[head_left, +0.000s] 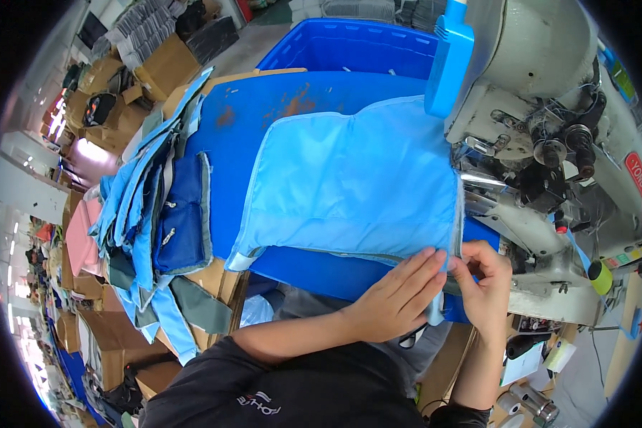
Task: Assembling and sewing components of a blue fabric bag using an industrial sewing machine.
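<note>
Right hand [486, 282] and left hand [396, 296] at the near right corner of a light-blue fabric panel [349, 178]. The right hand is narrow, its thumb and bent fingers brought together on the panel's edge in what appears to be a pinch. The left hand lies palm down, fingers straight and side by side, their tips on the cloth just beside the right thumb; its thumb is hidden, so whether it also grips cannot be told. The panel is spread over the blue counter [225, 153], extending left and away from both hands, its longer dimension apparently running left to right. Of chief importance is its right edge, which runs from the fingertips almost straight away from the person, along the near side of the sewing machine [542, 43]. The working parts of the machine thus lie beyond the hands, close to that edge, and the right hand is the nearer to the machine's body. A short light-blue strip [436, 310] hangs toward the person between the hands. To the left, well apart from them, lie a fabric pile [132, 192] and a navy piece with zips [185, 239].
</note>
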`<state>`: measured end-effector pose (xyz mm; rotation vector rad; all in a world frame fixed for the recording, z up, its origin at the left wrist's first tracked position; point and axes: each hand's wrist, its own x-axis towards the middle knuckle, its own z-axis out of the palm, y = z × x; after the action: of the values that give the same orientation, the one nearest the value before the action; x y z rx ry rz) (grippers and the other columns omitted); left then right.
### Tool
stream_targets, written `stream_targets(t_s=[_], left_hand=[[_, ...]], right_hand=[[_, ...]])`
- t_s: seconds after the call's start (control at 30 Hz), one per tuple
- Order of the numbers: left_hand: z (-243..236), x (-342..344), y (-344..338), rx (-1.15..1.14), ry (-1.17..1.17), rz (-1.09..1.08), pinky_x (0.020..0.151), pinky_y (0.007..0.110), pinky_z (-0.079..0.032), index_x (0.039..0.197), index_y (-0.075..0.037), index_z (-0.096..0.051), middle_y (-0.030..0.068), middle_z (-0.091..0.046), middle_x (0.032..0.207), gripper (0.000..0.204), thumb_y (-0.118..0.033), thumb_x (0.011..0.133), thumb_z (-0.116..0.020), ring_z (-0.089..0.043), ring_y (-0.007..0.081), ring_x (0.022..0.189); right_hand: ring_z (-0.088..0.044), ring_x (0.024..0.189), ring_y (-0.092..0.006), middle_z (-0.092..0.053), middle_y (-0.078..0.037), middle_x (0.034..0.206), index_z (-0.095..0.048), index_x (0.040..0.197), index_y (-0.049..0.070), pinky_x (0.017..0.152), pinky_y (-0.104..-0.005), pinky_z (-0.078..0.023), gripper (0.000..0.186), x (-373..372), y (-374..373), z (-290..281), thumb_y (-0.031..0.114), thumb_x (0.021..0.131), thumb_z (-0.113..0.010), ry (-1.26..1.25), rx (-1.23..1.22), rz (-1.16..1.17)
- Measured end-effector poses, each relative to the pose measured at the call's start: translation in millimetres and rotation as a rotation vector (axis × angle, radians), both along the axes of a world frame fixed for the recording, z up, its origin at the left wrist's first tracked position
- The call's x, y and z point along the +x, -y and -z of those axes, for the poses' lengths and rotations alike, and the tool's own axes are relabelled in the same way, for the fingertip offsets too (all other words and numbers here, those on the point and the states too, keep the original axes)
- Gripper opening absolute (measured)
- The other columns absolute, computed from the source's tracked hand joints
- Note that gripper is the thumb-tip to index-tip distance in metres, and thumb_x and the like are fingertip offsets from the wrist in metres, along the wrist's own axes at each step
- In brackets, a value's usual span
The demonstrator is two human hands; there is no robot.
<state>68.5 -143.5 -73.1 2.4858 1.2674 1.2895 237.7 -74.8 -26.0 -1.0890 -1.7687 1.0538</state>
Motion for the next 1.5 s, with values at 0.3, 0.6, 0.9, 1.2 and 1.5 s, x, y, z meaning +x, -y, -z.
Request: stream_targets(t_s=[0.3,0.6,0.9,1.2,1.5], left_hand=[[26.1,5.1,-12.4,0.256,0.220,-0.081,0.101,0.043,-0.050,0.121,0.011,-0.055,0.0274,-0.053,0.135,0.039,-0.001,0.084,-0.061,-0.058,0.0385,0.120],[-5.6,-11.2,-2.9,0.244,0.142,-0.105,0.083,0.037,-0.056,0.109,0.010,-0.065,0.0245,-0.062,0.125,0.030,-0.002,0.081,-0.063,-0.066,0.0336,0.101],[-33.6,-14.9,4.2,0.128,0.175,-0.111,0.078,0.034,-0.053,0.112,0.008,-0.065,0.0220,-0.065,0.122,0.036,-0.009,0.081,-0.063,-0.066,0.0304,0.099],[-34.7,-20.0,3.5,0.210,0.051,-0.108,0.077,0.035,-0.054,0.113,0.009,-0.064,0.0240,-0.065,0.121,0.041,-0.015,0.080,-0.069,-0.066,0.0324,0.095],[-57.1,-12.3,4.8,0.196,-0.036,-0.100,0.073,0.031,-0.052,0.107,0.006,-0.067,0.0224,-0.066,0.121,0.035,-0.013,0.079,-0.067,-0.066,0.0268,0.091]], right_hand=[[-0.056,0.064,-0.0052,-0.063,-0.002,0.073,-0.064,0.095,0.000,0.059,-0.0214,-0.045,0.014,-3.6,4.3,-0.4,0.000,0.084,-0.073,-0.029,-0.031,-0.016],[-0.060,0.067,-0.0141,-0.062,-0.007,0.078,-0.061,0.105,-0.001,0.059,-0.0253,-0.047,0.028,-22.3,-3.5,-15.1,-0.004,0.080,-0.071,0.102,0.190,0.064],[-0.050,0.057,-0.0163,-0.056,-0.007,0.071,-0.060,0.107,-0.002,0.053,-0.0283,-0.041,0.027,-24.6,4.6,-33.3,-0.005,0.082,-0.067,0.068,0.015,0.035],[-0.049,0.050,-0.0169,-0.055,-0.009,0.064,-0.060,0.103,-0.001,0.049,-0.0288,-0.038,0.018,-25.1,-0.1,-44.5,-0.001,0.086,-0.066,0.188,0.105,-0.013],[-0.046,0.056,-0.0051,-0.059,-0.001,0.067,-0.058,0.109,0.000,0.051,-0.0232,-0.035,0.024,-29.0,9.0,-8.8,0.003,0.087,-0.067,-0.089,0.008,-0.030]])
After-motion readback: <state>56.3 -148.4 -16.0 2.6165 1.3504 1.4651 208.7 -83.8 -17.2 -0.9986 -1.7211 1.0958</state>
